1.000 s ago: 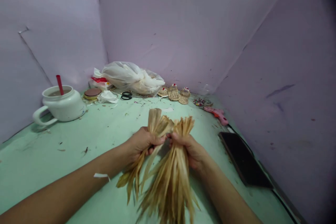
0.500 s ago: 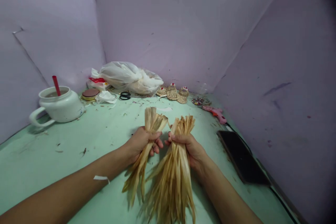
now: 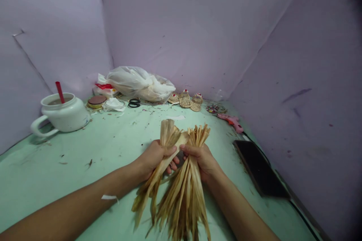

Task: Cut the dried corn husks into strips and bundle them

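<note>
My left hand [image 3: 158,158] is closed on a smaller bundle of dried husk strips [image 3: 167,131], pale at the top and browner toward the lower ends. Closed around a thicker bundle of the same strips [image 3: 186,196] is my right hand [image 3: 202,160], its thumb lying across the front. The thick bundle fans out downward, and its cut tops stick up above the fist. One broad pale strip [image 3: 178,150] slants between the two hands, with my left thumb on its lower part and its upper end by my right thumb. A small white strip [image 3: 109,197] clings to my left forearm.
A white mug [image 3: 66,115] with a red stick stands at left. Along the back lie a plastic bag [image 3: 138,83], black-handled scissors [image 3: 134,102] and small woven ornaments [image 3: 185,101]. At right are a pink glue gun [image 3: 232,121], its cord and a dark flat device [image 3: 260,169].
The broad pale strip now spans across from the right bundle to my left hand. My left hand has shifted slightly right and down; both hands keep their bundles.
</note>
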A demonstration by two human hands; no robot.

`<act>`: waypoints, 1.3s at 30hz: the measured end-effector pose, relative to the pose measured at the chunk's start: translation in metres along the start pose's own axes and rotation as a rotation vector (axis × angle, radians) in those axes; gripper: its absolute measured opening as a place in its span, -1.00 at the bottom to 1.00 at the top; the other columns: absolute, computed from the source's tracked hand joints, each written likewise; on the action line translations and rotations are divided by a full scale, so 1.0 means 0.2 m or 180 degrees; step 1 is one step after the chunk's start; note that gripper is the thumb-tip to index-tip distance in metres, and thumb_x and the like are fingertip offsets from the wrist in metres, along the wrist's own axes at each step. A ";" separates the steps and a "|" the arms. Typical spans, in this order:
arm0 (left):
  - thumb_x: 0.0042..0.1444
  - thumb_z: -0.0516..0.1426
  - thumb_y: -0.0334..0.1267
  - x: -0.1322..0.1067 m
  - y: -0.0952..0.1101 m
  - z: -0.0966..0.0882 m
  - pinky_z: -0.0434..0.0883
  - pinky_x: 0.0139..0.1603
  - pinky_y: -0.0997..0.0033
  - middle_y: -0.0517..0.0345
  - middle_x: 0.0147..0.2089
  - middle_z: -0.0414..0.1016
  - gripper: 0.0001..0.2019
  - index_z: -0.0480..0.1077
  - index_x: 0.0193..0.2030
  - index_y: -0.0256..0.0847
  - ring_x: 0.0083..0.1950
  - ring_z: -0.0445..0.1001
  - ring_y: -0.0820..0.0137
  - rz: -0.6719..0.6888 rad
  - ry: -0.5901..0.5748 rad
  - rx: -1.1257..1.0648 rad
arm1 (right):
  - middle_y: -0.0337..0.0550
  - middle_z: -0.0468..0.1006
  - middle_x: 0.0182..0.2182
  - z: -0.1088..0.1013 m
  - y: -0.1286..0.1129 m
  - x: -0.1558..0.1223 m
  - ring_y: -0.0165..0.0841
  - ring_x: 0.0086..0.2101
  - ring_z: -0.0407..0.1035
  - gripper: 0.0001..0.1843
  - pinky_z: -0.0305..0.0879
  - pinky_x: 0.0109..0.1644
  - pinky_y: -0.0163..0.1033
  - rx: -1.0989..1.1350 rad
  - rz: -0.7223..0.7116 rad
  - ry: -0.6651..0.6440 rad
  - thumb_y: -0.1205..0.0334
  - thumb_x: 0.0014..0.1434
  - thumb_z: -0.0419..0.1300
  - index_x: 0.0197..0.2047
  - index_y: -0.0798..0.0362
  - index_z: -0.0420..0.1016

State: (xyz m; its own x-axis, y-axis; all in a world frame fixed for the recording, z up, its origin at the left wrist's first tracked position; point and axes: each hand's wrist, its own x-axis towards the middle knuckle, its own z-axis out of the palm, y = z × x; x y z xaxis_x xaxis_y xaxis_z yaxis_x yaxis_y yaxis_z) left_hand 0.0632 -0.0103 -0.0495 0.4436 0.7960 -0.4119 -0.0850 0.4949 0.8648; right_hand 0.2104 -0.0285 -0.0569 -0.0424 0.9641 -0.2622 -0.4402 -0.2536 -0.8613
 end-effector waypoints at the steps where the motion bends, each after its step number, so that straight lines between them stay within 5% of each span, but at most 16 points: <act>1: 0.00 0.10 -0.28 0.01 0.01 0.00 0.28 -0.68 0.53 0.08 -0.61 0.41 -0.81 0.36 -0.51 -0.38 -0.67 0.35 0.48 -0.0038 0.0170 -0.0072 | -0.30 0.37 -0.73 0.00 -0.01 0.00 -0.45 -0.68 0.26 -0.81 0.23 -0.55 -0.31 -0.0043 0.0017 0.0212 0.34 -0.25 0.34 -0.54 0.13 0.40; 5: -0.03 0.06 -0.39 0.03 0.05 -0.04 0.18 -0.72 0.63 0.15 -0.63 0.37 -0.85 0.29 -0.58 -0.33 -0.69 0.28 0.57 -0.0022 0.0580 -0.0278 | -0.34 0.30 -0.78 -0.01 -0.05 0.00 -0.52 -0.73 0.17 -0.82 0.13 -0.63 -0.38 -0.0239 0.0327 0.0472 0.38 -0.31 0.31 -0.61 0.12 0.36; 10: -0.15 0.19 -0.24 0.00 0.06 -0.05 -0.12 -0.80 0.65 0.30 -0.77 0.20 -0.81 0.31 -0.58 -0.33 -0.79 -0.01 0.67 0.0077 0.0196 0.0168 | -0.33 0.33 -0.76 0.02 -0.03 -0.01 -0.50 -0.73 0.18 -0.83 0.12 -0.62 -0.35 -0.0434 0.0267 0.0385 0.37 -0.31 0.29 -0.53 0.13 0.42; 19: -0.21 0.11 -0.44 -0.01 0.06 0.00 -0.06 -0.78 0.64 0.32 -0.84 0.14 -0.83 0.22 -0.72 -0.30 -0.81 0.02 0.66 0.0057 0.0675 0.0461 | -0.30 0.36 -0.75 0.07 -0.03 -0.03 -0.49 -0.72 0.19 -0.83 0.12 -0.62 -0.35 -0.0534 0.0022 0.0419 0.36 -0.34 0.30 -0.56 0.15 0.41; 25: -0.21 0.16 -0.40 -0.01 0.03 -0.01 0.02 -0.78 0.65 0.30 -0.81 0.22 -0.87 0.27 -0.65 -0.31 -0.80 0.10 0.63 0.0133 0.0605 0.0226 | -0.04 0.55 -0.54 0.10 -0.01 -0.07 -0.23 -0.52 0.43 -0.77 0.35 -0.39 -0.14 -0.0305 0.0127 -0.0592 0.23 -0.17 0.28 -0.40 0.19 0.50; 39: -0.17 0.11 -0.45 -0.02 0.01 0.04 -0.07 -0.79 0.64 0.36 -0.83 0.09 -0.80 0.20 -0.72 -0.27 -0.80 -0.01 0.66 0.0096 0.0594 0.0517 | -0.18 0.49 -0.71 0.16 0.01 -0.08 -0.32 -0.62 0.39 -0.85 0.32 -0.52 -0.28 -0.0590 -0.0060 -0.0044 0.47 -0.31 0.13 -0.58 0.15 0.49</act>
State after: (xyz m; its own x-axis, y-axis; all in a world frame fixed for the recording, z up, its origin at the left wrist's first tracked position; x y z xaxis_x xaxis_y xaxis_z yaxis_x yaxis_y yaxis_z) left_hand 0.0683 -0.0149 -0.0431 0.2693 0.8675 -0.4181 0.0555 0.4195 0.9061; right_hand 0.1814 -0.0424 -0.0405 -0.0486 0.9695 -0.2403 -0.2683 -0.2444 -0.9318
